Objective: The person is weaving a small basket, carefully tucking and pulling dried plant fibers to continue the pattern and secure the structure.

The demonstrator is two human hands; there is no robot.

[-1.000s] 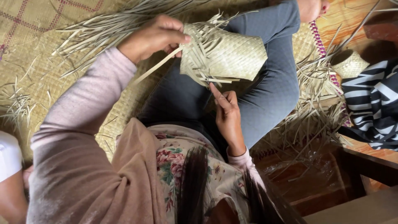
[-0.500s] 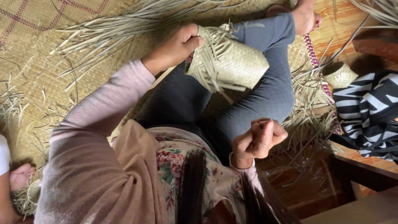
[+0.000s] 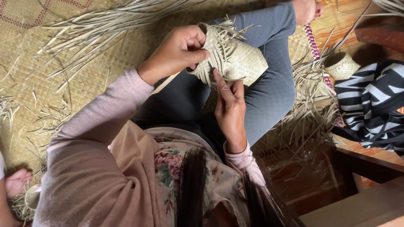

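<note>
A small woven basket [image 3: 235, 59] of pale leaf strips rests on my raised knee in grey trousers [image 3: 269, 88]. Loose strip ends stick out around its open rim. My left hand [image 3: 179, 50] grips the rim on the left, thumb pressed over the weave. My right hand [image 3: 229, 105] reaches up from my lap. Its index finger and thumb meet on a strip end at the basket's lower edge. A long flat strip [image 3: 166, 84] trails down-left from under my left hand.
I sit on a woven straw mat [image 3: 63, 84] strewn with dry leaf strips [image 3: 109, 21]. A second small woven basket [image 3: 341, 65] and a black-and-white striped cloth [image 3: 374, 105] lie to the right. Dark wooden furniture [image 3: 357, 168] fills the lower right. Another person's foot [image 3: 17, 180] shows lower left.
My right hand drew back to my lap in a fist, then rose again to the basket's lower edge. My left hand kept its grip and turned the basket slightly.
</note>
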